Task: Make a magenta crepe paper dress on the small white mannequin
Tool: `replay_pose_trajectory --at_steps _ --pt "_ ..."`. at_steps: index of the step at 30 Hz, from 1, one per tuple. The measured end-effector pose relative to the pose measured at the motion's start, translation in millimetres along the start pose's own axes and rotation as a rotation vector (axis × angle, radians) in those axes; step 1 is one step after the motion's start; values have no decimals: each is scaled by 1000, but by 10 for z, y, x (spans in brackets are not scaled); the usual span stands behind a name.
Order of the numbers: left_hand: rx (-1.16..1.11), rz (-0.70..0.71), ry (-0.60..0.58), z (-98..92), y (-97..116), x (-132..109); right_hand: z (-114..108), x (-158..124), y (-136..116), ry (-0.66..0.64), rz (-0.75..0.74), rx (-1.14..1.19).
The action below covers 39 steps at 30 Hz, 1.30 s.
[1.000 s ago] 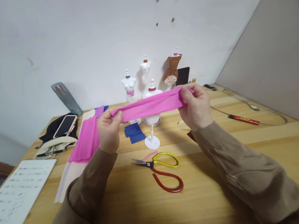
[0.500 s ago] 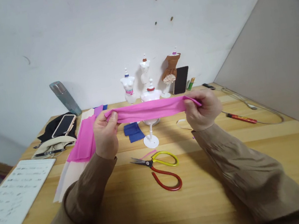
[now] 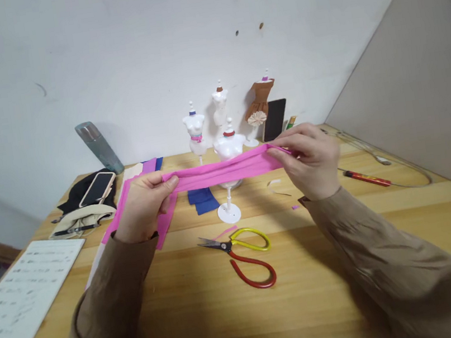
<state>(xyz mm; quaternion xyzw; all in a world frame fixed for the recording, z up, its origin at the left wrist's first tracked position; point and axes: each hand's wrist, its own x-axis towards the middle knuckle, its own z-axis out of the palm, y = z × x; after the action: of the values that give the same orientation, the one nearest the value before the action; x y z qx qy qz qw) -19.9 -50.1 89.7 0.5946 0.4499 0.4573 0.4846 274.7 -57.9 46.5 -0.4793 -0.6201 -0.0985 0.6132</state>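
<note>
A folded strip of pink fabric (image 3: pixel 226 171) is stretched sideways between my two hands, above the table. My left hand (image 3: pixel 140 204) pinches its left end between thumb and fingers, and a pink tail hangs below that hand. At the other end, my right hand (image 3: pixel 311 162) grips the upper corner with thumb and fingertips. Behind the strip stands a small white dress form (image 3: pixel 229 144), its middle hidden by the fabric. Below the strip, scissors (image 3: pixel 224 246) with one yellow and one red handle lie with blades slightly apart, beside a thin pink scrap (image 3: pixel 227 231).
More dress forms (image 3: pixel 195 128) stand near the wall, one in a brown dress (image 3: pixel 262 98). A bottle (image 3: pixel 100 148), a phone (image 3: pixel 98 188) and a white board (image 3: pixel 28 300) are at left. Blue cloth (image 3: pixel 203 200) lies centrally; a red-handled tool (image 3: pixel 366 178) with a cable lies right.
My left hand has shifted left and down, and the pink tail beneath it now shows. The right hand's fingers have lifted and straightened along the strip's corner. The strip now slants up to the right.
</note>
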Motion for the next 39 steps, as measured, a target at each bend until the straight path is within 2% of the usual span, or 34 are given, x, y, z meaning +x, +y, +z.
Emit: replay_pose_trajectory --at_steps 6,9,11,16,19,22,26,29,35,39 --pt "100 113 126 26 -51 30 -180 87 -117 -272 359 241" --pt "78 129 124 43 -88 47 -244 115 -146 -391 499 330" --pt "71 99 100 44 -99 44 -268 128 -178 -419 539 347" --pt "-70 26 20 66 -69 -2 -296 146 -244 -379 492 305" --pt "-122 27 -17 112 -25 -41 -303 141 -256 -334 462 293" --pt "-74 73 -16 158 13 -73 -288 126 -258 -315 419 288" --pt "34 219 43 172 19 -73 -235 117 -229 -285 339 280" --pt "89 283 50 132 -11 -34 -188 120 -166 -276 282 301" --pt "45 255 -94 -30 -102 99 -63 122 -10 -278 224 428" --pt "63 282 -119 -128 -140 170 51 120 46 -247 189 484"
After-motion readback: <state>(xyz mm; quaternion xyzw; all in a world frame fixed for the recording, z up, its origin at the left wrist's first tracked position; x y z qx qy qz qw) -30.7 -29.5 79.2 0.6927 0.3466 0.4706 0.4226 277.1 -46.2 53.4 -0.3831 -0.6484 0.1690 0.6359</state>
